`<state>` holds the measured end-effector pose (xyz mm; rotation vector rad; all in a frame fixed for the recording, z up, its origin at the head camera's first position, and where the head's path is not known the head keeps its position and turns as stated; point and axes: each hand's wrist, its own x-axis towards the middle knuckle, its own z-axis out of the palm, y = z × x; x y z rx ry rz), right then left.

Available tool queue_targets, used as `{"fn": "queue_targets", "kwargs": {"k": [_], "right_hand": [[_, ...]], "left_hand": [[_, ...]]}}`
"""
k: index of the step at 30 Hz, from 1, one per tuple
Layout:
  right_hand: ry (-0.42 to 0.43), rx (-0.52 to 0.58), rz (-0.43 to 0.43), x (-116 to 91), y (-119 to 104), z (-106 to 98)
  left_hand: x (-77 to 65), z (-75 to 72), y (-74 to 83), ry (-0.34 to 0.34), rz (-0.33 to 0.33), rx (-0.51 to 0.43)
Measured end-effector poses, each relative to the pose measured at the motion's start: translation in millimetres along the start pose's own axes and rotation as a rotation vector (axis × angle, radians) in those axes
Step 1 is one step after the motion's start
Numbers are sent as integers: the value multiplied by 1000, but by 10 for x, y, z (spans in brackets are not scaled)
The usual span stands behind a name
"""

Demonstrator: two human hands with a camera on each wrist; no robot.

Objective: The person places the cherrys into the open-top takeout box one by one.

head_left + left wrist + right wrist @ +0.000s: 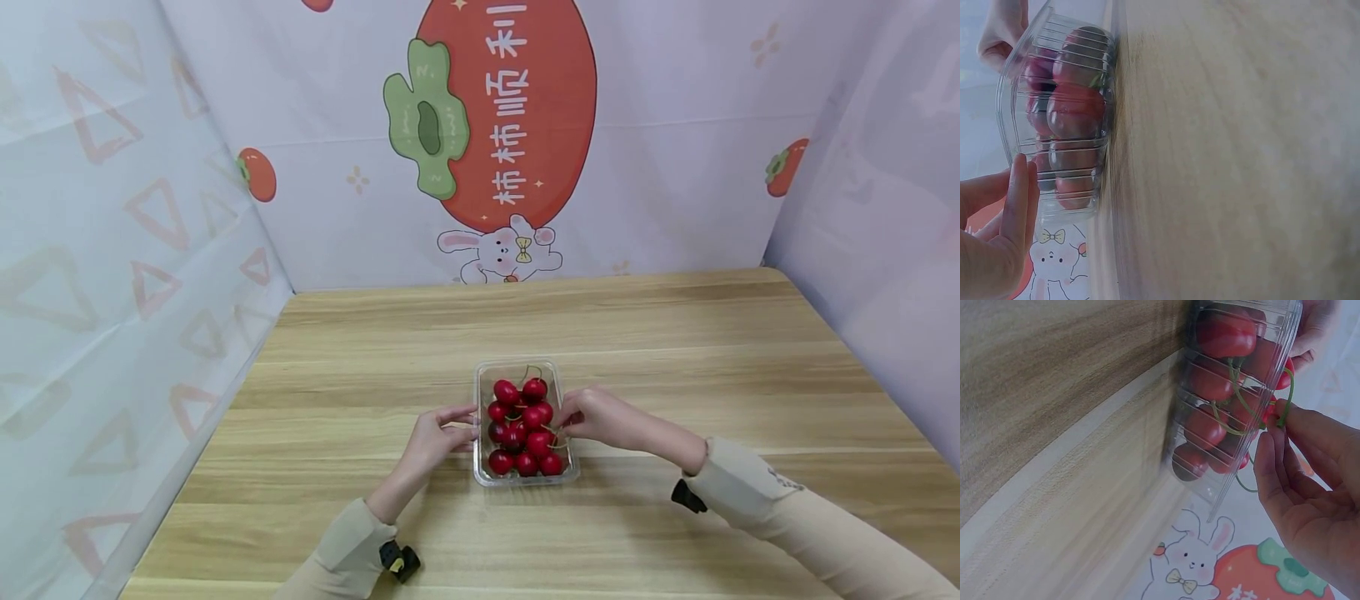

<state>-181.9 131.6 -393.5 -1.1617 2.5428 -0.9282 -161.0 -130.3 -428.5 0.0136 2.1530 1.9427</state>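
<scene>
A clear plastic box (483, 479) of red cherries (513, 437) stands on the table. My left hand (438, 433) touches the box's left side with its fingers nearly straight, and the left wrist view shows those fingertips (1017, 187) against the wall near the rim. At the right rim, my right hand (596, 414) pinches the green stem (1290, 394) of a cherry (1286, 374) between thumb and forefinger. That cherry is partly hidden by the rim in the right wrist view. Other cherries with thin curved stems lie piled beneath it.
The wooden table (360, 342) reaches back to a printed cloth (652, 192) with a large persimmon and a rabbit. Pale cloth (120, 250) hangs along the left side and more (885, 275) along the right. Dark bands (399, 560) sit at both sleeves.
</scene>
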Motion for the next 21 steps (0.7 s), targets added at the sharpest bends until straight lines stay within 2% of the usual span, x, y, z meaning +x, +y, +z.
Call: {"fn": "queue_targets", "kwargs": {"k": [11,17,21], "right_hand": [[17,62,1,-4,9,13],[61,68,20,-64,26,-41],[118,33,15,-138,51,-79]], "left_hand": [[-15,-14,-9,3,13,24],[-38,-41,28,-6,33,74],[-73,-89,57,9,92,165]]}}
